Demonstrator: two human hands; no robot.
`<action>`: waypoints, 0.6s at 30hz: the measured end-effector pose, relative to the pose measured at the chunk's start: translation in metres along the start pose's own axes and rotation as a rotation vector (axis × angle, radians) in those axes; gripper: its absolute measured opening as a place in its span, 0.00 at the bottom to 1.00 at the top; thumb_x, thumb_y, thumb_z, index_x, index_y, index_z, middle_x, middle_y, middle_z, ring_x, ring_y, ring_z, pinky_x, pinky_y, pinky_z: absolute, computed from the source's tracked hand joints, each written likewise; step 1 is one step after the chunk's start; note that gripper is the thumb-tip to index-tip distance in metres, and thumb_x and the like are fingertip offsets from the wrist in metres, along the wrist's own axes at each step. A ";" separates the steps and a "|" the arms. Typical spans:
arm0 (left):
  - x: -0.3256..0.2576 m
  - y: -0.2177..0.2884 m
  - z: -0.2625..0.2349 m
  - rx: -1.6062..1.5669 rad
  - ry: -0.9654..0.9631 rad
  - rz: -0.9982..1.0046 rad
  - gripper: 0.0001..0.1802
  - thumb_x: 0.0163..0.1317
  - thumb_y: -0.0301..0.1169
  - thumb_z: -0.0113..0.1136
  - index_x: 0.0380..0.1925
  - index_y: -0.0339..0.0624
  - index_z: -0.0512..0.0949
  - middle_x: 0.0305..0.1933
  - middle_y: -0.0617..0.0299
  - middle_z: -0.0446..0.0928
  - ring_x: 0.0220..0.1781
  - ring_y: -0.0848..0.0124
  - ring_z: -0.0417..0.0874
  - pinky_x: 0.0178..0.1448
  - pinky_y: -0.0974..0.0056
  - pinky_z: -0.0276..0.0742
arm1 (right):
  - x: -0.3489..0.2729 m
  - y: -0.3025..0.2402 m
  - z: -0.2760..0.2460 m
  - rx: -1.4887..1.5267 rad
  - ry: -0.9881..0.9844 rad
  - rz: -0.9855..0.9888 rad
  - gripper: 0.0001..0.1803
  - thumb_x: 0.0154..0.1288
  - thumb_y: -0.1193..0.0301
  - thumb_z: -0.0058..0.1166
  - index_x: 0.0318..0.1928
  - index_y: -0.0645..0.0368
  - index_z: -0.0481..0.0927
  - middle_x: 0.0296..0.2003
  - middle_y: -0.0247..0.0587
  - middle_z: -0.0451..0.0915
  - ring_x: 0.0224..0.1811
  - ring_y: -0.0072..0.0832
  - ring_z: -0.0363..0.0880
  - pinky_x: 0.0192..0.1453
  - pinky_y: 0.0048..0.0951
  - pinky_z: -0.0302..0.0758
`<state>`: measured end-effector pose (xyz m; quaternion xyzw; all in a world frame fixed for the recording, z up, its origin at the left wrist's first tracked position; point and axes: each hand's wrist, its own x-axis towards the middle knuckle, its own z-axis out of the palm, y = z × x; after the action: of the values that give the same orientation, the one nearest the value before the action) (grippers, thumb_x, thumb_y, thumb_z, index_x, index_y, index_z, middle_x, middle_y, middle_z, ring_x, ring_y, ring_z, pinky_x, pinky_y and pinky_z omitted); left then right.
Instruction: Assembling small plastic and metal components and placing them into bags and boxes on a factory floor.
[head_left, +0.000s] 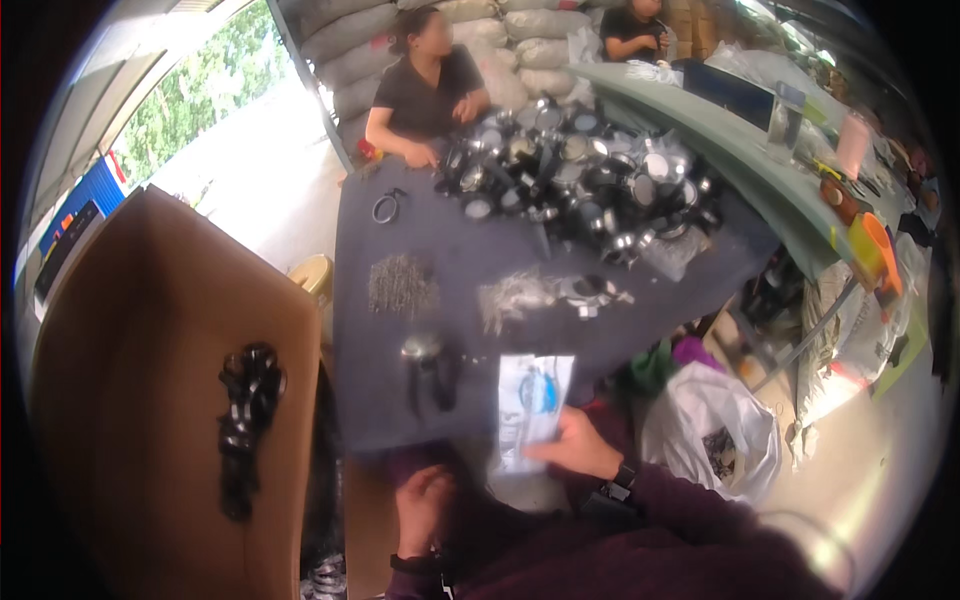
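My right hand (585, 447) grips the lower right edge of a flat white packet (522, 400) with a blue round print, held upright over the near edge of the dark-covered table (390, 240). Low at that same edge, my left hand (420, 505) is closed, its fingers curled; whatever may be in them is hidden. Just beyond it lies a black object with a round silver head (425, 350), too blurred to name. Further in are a pile of thin metal pins (402, 285) and a heap of small silvery strips (520, 297).
A large pile of black and silver round-headed items (590, 170) covers the far table, with a co-worker (430, 80) behind it. To my left stands an open cardboard box (110, 400) holding black items (245, 430). A white sack (690, 430) sits at right.
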<state>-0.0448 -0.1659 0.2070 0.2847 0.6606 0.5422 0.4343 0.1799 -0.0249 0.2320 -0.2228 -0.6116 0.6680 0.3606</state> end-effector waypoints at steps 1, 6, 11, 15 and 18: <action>0.004 -0.006 -0.004 -0.001 0.010 -0.010 0.13 0.60 0.24 0.53 0.45 0.31 0.75 0.40 0.54 0.79 0.38 0.68 0.82 0.42 0.69 0.78 | 0.002 0.007 -0.003 -0.023 0.001 0.005 0.19 0.54 0.80 0.60 0.48 0.62 0.74 0.40 0.32 0.80 0.42 0.17 0.76 0.47 0.24 0.74; 0.014 0.007 0.004 0.864 0.232 0.694 0.16 0.52 0.28 0.59 0.43 0.38 0.76 0.44 0.52 0.78 0.51 0.58 0.76 0.57 0.55 0.69 | 0.003 0.030 -0.008 -0.082 0.038 -0.029 0.18 0.52 0.79 0.61 0.46 0.62 0.76 0.40 0.33 0.81 0.41 0.17 0.77 0.47 0.24 0.74; 0.031 -0.019 0.016 1.267 0.207 0.661 0.22 0.49 0.41 0.61 0.44 0.44 0.78 0.60 0.49 0.66 0.63 0.40 0.58 0.63 0.34 0.50 | -0.008 0.037 -0.008 -0.172 0.027 -0.081 0.18 0.52 0.79 0.61 0.46 0.61 0.77 0.39 0.34 0.81 0.41 0.18 0.77 0.47 0.24 0.74; 0.035 -0.020 0.013 1.330 0.176 0.594 0.23 0.45 0.41 0.64 0.44 0.47 0.79 0.59 0.50 0.68 0.63 0.41 0.59 0.64 0.36 0.49 | -0.010 0.026 -0.010 -0.234 0.012 -0.041 0.17 0.52 0.77 0.61 0.45 0.62 0.78 0.38 0.34 0.81 0.40 0.18 0.77 0.46 0.25 0.74; 0.035 -0.023 0.011 1.350 0.193 0.654 0.23 0.44 0.40 0.64 0.43 0.47 0.79 0.58 0.51 0.69 0.63 0.42 0.59 0.64 0.36 0.49 | -0.011 0.036 -0.012 -0.283 -0.008 -0.054 0.18 0.52 0.74 0.63 0.45 0.61 0.77 0.38 0.35 0.81 0.39 0.19 0.77 0.46 0.26 0.73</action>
<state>-0.0490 -0.1369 0.1754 0.6216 0.7661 0.1438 -0.0771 0.1885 -0.0246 0.1934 -0.2523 -0.7070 0.5658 0.3411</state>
